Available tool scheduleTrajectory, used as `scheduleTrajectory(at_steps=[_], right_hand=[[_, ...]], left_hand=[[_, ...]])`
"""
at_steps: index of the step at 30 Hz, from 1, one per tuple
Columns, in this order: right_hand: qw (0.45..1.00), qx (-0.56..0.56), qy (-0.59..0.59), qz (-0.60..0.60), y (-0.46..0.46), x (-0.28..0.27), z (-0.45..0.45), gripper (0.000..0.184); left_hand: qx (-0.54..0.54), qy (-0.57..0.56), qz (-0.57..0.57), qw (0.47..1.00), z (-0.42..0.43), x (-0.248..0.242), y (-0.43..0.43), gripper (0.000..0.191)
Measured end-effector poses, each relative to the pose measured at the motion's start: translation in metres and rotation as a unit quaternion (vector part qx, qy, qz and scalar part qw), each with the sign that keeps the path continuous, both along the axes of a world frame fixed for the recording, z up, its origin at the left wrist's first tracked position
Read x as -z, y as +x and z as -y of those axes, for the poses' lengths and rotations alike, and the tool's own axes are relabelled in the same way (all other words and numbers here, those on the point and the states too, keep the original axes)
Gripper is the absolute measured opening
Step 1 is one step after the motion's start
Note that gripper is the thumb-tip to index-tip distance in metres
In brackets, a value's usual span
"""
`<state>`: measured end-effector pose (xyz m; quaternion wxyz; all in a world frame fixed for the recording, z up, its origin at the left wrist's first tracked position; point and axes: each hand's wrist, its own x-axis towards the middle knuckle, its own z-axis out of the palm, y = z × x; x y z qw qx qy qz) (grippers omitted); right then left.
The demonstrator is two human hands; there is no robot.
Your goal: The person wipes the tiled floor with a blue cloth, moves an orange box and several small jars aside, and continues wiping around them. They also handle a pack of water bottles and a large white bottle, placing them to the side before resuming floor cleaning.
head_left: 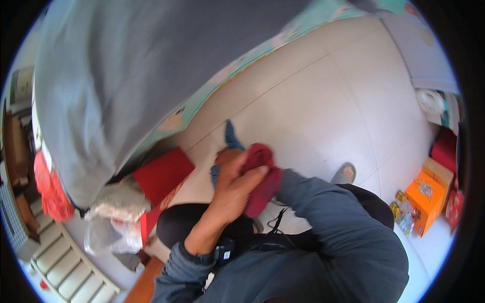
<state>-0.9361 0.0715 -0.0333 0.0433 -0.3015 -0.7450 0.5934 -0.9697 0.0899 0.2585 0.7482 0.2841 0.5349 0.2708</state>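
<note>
My left hand [231, 195] grips a dark red cloth, perhaps a sock [261, 197], with the thumb laid across its front. From the right, my right sleeve [297, 187] runs up to the red cloth, which hides most of my right hand. Just beyond the cloth, a patch of darker skin [228, 155] shows, probably fingers of my right hand. A blue cloth [232, 136] sticks up beside that skin, and more blue shows lower on its left. Whether my right hand grips either cloth is hidden. Both hands are above the floor, in front of my knees.
A bed with a grey cover [151, 68] fills the upper left. Below its edge lie a red box [165, 176] and plastic bags [100, 235]. My slippered foot [344, 174] rests on the tiled floor [303, 98]. An orange box [426, 199] stands at right.
</note>
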Motion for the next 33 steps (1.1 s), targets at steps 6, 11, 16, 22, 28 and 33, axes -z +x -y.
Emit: scheduleTrajectory(at_steps=[6,11,16,22,28,33], right_hand=[[0.924,0.381,0.031,0.015,0.024,-0.002,-0.087,0.045],[0.922,0.088,0.310,0.217,-0.072,-0.001,-0.069,0.044],[0.986,-0.036,0.125,0.105,-0.055,-0.003,0.031,0.041],[0.955,0.176,-0.189,-0.145,0.072,-0.015,-0.012,0.042],[0.912,0.323,-0.239,0.081,0.224,-0.071,-0.124,0.075],[0.815,0.438,0.145,0.352,0.229,-0.038,-0.128,0.093]], left_hand=[[0.091,-0.005,0.044,0.995,0.007,0.001,-0.004,0.024],[0.085,0.018,0.013,0.996,0.006,-0.005,-0.008,0.020],[0.128,0.036,0.006,0.991,0.001,-0.001,-0.015,0.019],[-0.112,-0.014,0.026,0.993,-0.033,0.005,-0.019,0.021],[-0.168,0.021,0.048,0.984,-0.059,0.014,-0.013,0.028],[-0.201,0.027,0.020,0.979,-0.067,0.019,-0.019,0.028]])
